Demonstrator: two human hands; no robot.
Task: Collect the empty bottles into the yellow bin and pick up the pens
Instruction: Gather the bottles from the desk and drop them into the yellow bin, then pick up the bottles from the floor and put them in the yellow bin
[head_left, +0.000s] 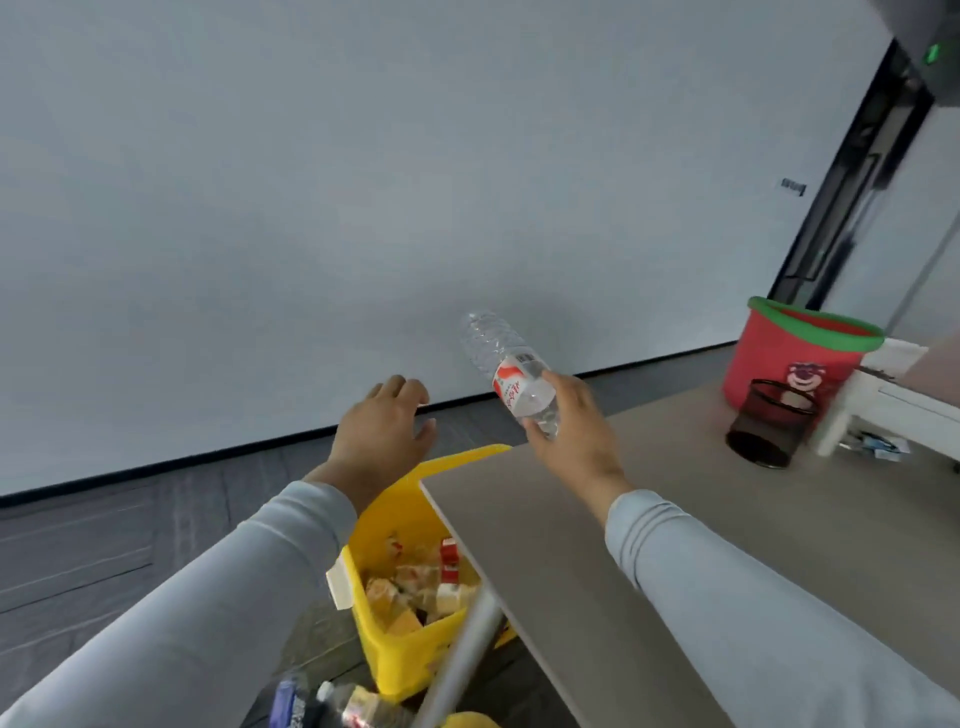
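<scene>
Nearest, at the lower edge of the view, a few more bottles (332, 701) are seen lying low beside the yellow bin (395, 654), too blurred to be judged empty or not. The bin stands on the floor, partly tucked under the corner of the table (675, 467), and is already part-filled with crumpled packaging. Above its open far side, the left hand (382, 431) is held with fingers loosely spread, nothing in it. The right hand (571, 421) is wrapped round the neck end of a clear empty bottle (506, 364), which is held tilted in the air above the table corner, base pointing up and away. The bottle-collecting step is judged to be in hand: the bottle must be carried left, past the table edge, and released over the opening. Further back on the table a black mesh cup (771, 423) and a red basket (795, 353) stand together; no pens can be made out.
</scene>
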